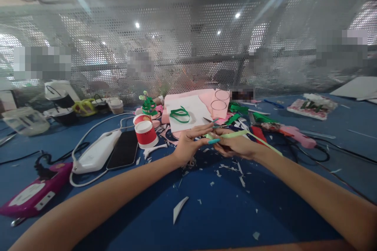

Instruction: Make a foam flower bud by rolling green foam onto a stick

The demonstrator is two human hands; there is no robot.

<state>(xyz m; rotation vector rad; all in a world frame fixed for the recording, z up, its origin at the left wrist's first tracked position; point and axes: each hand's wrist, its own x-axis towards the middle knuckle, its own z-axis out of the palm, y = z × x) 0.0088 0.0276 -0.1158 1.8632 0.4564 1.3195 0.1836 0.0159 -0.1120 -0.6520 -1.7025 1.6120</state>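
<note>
A light green strip [265,144] runs through my right hand [240,145], its loose tail hanging to the right. My left hand [190,143] meets the right at the centre, fingers closed on the strip's near end. A bright turquoise piece shows at my left thumb; I cannot tell whether it is a nail or part of a tool. Just beyond the fingers lies a dark pointed blade [207,119]. Behind the hands, a looped green ribbon [180,115] rests on a white sheet [191,103] over pink paper.
Left of my hands are red-and-white paper cups [146,135], a small green ribbon tree [149,105], a phone [123,151], a white power bank [97,152] and a purple power strip [38,194]. A pink glue gun [297,135] lies right, with cords. Paper scraps litter the blue table [132,219].
</note>
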